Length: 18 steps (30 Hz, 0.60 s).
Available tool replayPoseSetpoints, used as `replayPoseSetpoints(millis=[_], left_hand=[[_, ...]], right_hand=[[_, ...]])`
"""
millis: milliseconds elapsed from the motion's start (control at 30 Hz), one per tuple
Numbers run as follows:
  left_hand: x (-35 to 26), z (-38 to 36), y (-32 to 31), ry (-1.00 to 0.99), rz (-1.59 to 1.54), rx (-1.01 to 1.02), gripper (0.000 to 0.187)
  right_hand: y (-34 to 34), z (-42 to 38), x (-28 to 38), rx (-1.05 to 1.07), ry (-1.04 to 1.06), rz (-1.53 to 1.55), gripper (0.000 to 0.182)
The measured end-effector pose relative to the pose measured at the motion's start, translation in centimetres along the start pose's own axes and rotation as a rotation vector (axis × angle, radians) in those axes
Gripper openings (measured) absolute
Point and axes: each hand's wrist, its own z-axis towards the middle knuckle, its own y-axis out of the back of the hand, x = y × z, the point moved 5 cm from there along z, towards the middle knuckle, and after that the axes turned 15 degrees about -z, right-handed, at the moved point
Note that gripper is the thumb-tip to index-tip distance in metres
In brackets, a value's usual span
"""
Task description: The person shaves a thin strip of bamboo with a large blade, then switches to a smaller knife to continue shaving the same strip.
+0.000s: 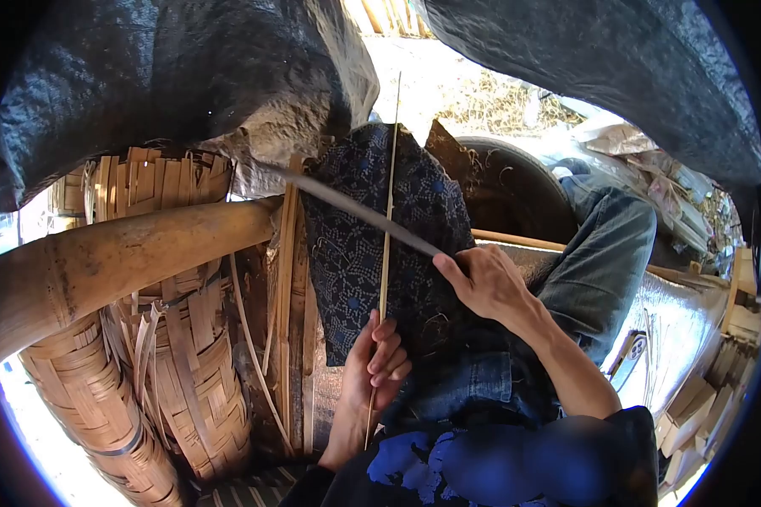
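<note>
My left hand (375,362) is closed around a long thin bamboo strip (385,275), which runs upright in the view from my lap to past the far edge of a dark patterned cloth (347,253). My right hand (492,286) is wrapped around the handle of a long-bladed knife (347,203); the handle is hidden in the fingers. The grey blade slants up to the left and crosses over the strip, blurred toward its tip. Beneath both lies the cloth, spread over my leg.
A thick bamboo pole (135,258) juts in from the left, with tall woven bamboo baskets (190,372) around it. Dark plastic sheeting (186,68) hangs overhead. A round dark tub (516,190) stands ahead, and split wood pieces (693,410) are stacked at the right.
</note>
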Motion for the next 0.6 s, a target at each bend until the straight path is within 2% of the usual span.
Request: replayPoseSetpoints(millis=[133,233,300,433,500,600], left_hand=[[0.0,0.2,-0.1,0.001,0.017,0.012,0.034],[0.0,0.0,0.1,-0.048,0.115,-0.052,0.034],[0.2,-0.2,0.0,-0.076,0.164,-0.084,0.034],[0.7,-0.3,-0.1,-0.100,0.172,-0.142,0.034],[1.3,-1.1,-0.1,-0.099,0.160,-0.138,0.035],[2.7,-3.5,0.6,-0.026,0.134,-0.213,0.037]], right_hand=[[-0.2,-0.7,-0.3,0.011,-0.030,-0.071,0.069],[-0.3,-0.7,0.1,-0.082,0.028,-0.083,0.068],[0.0,-0.9,0.6,-0.179,0.064,-0.202,0.067],[-0.4,-0.3,1.3,-0.241,0.040,-0.209,0.068],[-0.6,0.3,1.4,-0.171,0.007,-0.171,0.069],[-1.0,3.0,0.4,-0.208,-0.062,-0.090,0.071]])
